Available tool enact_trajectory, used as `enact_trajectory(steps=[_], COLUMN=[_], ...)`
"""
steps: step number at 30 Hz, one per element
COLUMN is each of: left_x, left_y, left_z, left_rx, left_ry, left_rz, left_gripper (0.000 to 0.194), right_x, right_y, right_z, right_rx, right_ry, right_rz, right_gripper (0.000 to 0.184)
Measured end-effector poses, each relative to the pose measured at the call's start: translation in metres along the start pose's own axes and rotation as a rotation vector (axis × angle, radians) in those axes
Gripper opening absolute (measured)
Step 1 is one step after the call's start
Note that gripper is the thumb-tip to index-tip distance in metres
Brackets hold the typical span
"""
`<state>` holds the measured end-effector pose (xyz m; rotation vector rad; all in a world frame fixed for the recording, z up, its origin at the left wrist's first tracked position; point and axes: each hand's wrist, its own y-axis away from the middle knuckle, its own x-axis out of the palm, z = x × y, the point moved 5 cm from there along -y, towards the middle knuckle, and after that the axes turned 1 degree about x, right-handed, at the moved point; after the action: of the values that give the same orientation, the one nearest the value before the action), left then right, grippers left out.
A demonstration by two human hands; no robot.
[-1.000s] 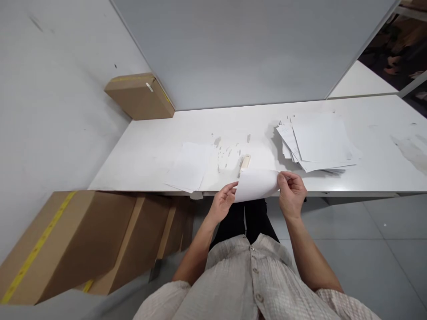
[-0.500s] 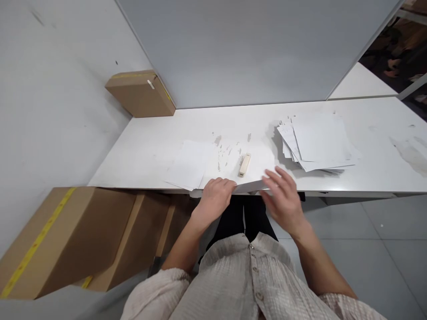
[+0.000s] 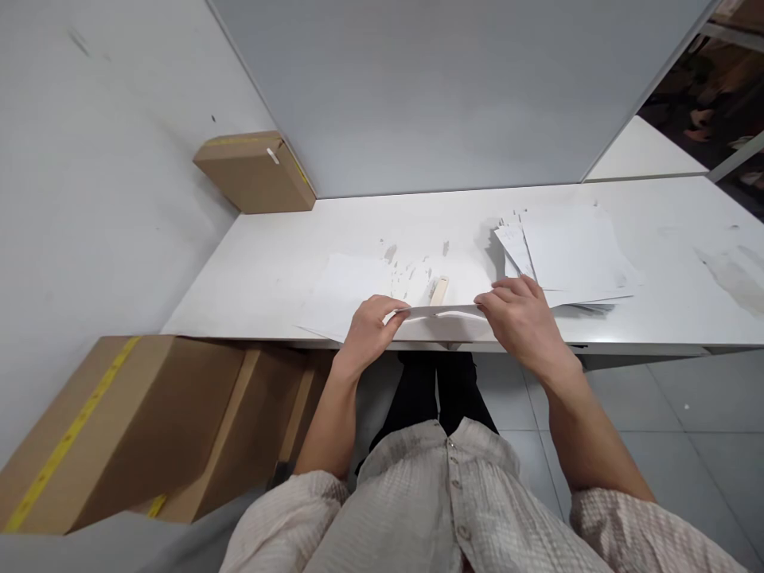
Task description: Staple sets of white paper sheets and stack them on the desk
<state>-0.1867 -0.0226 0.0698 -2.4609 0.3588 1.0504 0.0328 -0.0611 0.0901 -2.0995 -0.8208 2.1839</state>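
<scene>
A few sheets of white paper [image 3: 442,311] stand nearly on edge at the front of the desk, seen almost edge-on. My left hand [image 3: 373,326] pinches their left end between thumb and fingers. At the right end, my right hand [image 3: 522,322] is closed on them as well. Just behind the sheets lies a small cream stapler [image 3: 439,290], its near end hidden by the paper. Left of it some white sheets [image 3: 340,282] lie flat, close to my left hand. An uneven stack of papers [image 3: 576,247] lies beyond my right hand.
The white desk [image 3: 268,270] has scuffed patches and meets a grey panel [image 3: 447,95] at the back. A cardboard box [image 3: 256,175] stands in the back left corner. Larger cardboard boxes [image 3: 161,422] stand below the desk at left. Tiled floor [image 3: 633,469] shows at right.
Both hands have moved up and farther onto the desk with the sheets. My right hand, with fingers spread before, has closed on the right end. The paper now hides part of the stapler.
</scene>
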Motion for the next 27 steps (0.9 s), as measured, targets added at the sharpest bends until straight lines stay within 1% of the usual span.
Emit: enact_trajectory(steps=[3, 5, 7, 10, 12, 15, 17, 18, 20, 22, 24, 25, 26, 27], left_x=[0.014, 0.021, 0.027, 0.034, 0.036, 0.03, 0.024, 0.023, 0.026, 0.037, 0.052, 0.059, 0.065, 0.07], left_y=[0.0, 0.002, 0.003, 0.002, 0.002, 0.001, 0.002, 0.003, 0.005, 0.007, 0.01, 0.011, 0.012, 0.013], left_z=[0.014, 0.021, 0.025, 0.028, 0.029, 0.029, 0.03, 0.031, 0.031, 0.029, 0.023, 0.02, 0.016, 0.014], left_rx=[-0.088, -0.127, -0.139, -0.142, -0.146, -0.13, -0.121, -0.122, -0.124, -0.119, -0.119, -0.123, -0.132, -0.142], left_ry=[0.123, 0.159, 0.178, 0.193, 0.189, 0.242, 0.366, 0.459, 0.666, 0.827, 0.87, 0.856, 0.825, 0.784], left_rz=[0.031, 0.035, 0.038, 0.057, 0.064, -0.018, -0.106, -0.136, -0.153, -0.139, -0.111, -0.112, -0.126, -0.157], left_gripper=[0.015, 0.016, 0.018, 0.02, 0.021, 0.02, 0.02, 0.024, 0.041, 0.056, 0.057, 0.056, 0.053, 0.049], right_x=[0.004, 0.004, 0.004, 0.011, 0.014, 0.005, -0.005, -0.008, -0.006, 0.009, 0.029, 0.039, 0.047, 0.053], right_y=[-0.009, -0.013, -0.016, -0.019, -0.02, -0.017, -0.01, -0.005, 0.009, 0.024, 0.038, 0.044, 0.048, 0.051], right_z=[-0.002, -0.001, 0.002, 0.009, 0.01, 0.006, -0.002, -0.008, -0.018, -0.024, -0.024, -0.023, -0.022, -0.02], right_rx=[0.014, 0.025, 0.013, -0.023, -0.026, 0.003, 0.084, 0.156, 0.336, 0.513, 0.65, 0.696, 0.712, 0.693], right_ry=[-0.002, 0.003, 0.007, 0.008, -0.007, -0.099, -0.252, -0.364, -0.639, -0.906, -1.073, -1.107, -1.119, -1.124], right_rz=[0.084, 0.105, 0.104, 0.114, 0.114, 0.076, 0.046, 0.03, -0.008, -0.066, -0.177, -0.253, -0.331, -0.409], right_gripper=[0.02, 0.016, 0.015, 0.015, 0.021, 0.027, 0.025, 0.022, 0.019, 0.022, 0.023, 0.023, 0.021, 0.018])
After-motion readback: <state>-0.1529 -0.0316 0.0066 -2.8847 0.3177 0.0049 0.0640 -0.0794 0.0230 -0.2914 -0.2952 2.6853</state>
